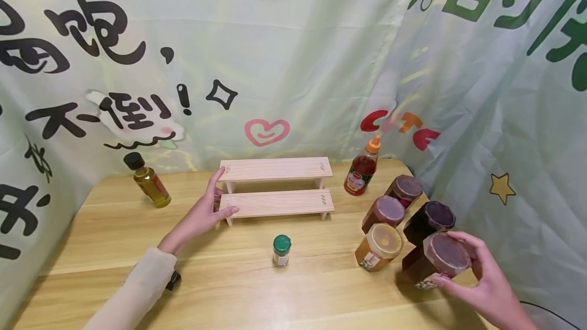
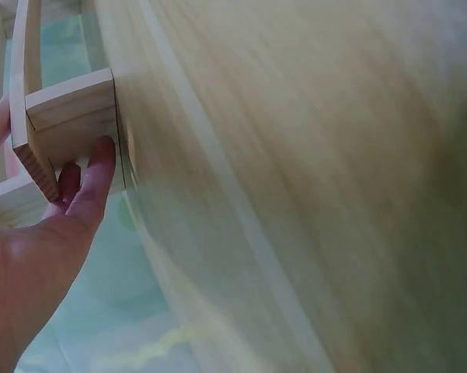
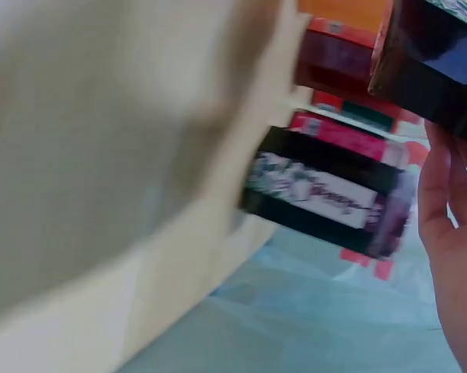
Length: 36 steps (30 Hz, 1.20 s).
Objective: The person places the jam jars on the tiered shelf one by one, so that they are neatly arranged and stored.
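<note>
My left hand (image 1: 212, 208) grips the left end of a two-tier wooden rack (image 1: 275, 202), thumb on the lower step. In the left wrist view, fingers (image 2: 93, 183) lie against the rack's end piece (image 2: 74, 109). On the right, my right hand (image 1: 486, 279) holds a dark red jar (image 1: 435, 261) with a translucent lid, thumb near its label. The right wrist view has this jar (image 3: 431, 66) seemingly raised off the table. Close by stand a black jar (image 1: 428, 223), an amber jar (image 1: 378, 247) and two reddish jars (image 1: 382, 214).
A sauce bottle (image 1: 362, 169) with an orange cap stands right of the rack. A small green-capped shaker (image 1: 282, 251) is in front of it. At the left stands an oil bottle (image 1: 149, 182). Printed cloth (image 1: 312, 65) hangs behind the wooden table (image 1: 229, 289).
</note>
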{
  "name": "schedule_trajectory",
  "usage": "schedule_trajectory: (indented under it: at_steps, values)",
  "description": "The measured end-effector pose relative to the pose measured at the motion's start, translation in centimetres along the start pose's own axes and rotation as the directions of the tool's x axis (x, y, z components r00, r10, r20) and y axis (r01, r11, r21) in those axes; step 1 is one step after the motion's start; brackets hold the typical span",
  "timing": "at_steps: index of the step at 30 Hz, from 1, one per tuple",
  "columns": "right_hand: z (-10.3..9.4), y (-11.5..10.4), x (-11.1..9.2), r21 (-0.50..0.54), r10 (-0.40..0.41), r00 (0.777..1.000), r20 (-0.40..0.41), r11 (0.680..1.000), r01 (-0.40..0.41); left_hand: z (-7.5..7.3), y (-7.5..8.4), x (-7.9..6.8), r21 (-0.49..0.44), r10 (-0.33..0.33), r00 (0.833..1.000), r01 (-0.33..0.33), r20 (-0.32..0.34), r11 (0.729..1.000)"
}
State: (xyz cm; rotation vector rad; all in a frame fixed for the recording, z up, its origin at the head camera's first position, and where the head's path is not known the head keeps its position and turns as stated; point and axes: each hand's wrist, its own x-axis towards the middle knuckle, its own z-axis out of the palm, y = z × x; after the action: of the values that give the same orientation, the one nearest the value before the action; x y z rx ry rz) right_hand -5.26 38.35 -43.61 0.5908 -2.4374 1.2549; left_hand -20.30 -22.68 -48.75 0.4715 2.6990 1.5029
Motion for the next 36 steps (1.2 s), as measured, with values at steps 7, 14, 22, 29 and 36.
schedule_trajectory:
  at_steps: [7, 14, 22, 29, 36]
  values:
    - [-1.4, -2.5, 1.9, -0.066, 0.046, 0.998, -0.042, 0.997, -0.049, -0.1, -0.2, 0.0, -0.024, 0.013, 1.000, -0.013, 0.012, 1.000]
    - [-2.5, -3.6, 4.4, -0.024, 0.014, 0.997, -0.079, 1.000, -0.016, -0.2, -0.2, 0.1, -0.034, 0.018, 1.000, -0.018, 0.023, 0.999]
    - [-2.3, -4.6, 6.9, -0.066, 0.037, 0.993, -0.112, 0.997, -0.045, -0.2, -0.3, 0.1, -0.043, 0.037, 0.999, -0.036, 0.028, 0.998]
    - [-1.5, -5.4, 9.6, -0.056, 0.033, 0.993, -0.116, 0.998, -0.040, -0.2, -0.4, 0.3, -0.046, 0.050, 0.998, -0.049, 0.024, 0.998]
    - [0.3, -6.3, 12.8, -0.027, 0.034, 0.996, -0.081, 0.999, -0.036, -0.2, -0.4, 0.2, -0.031, 0.046, 0.999, -0.046, 0.021, 0.998]
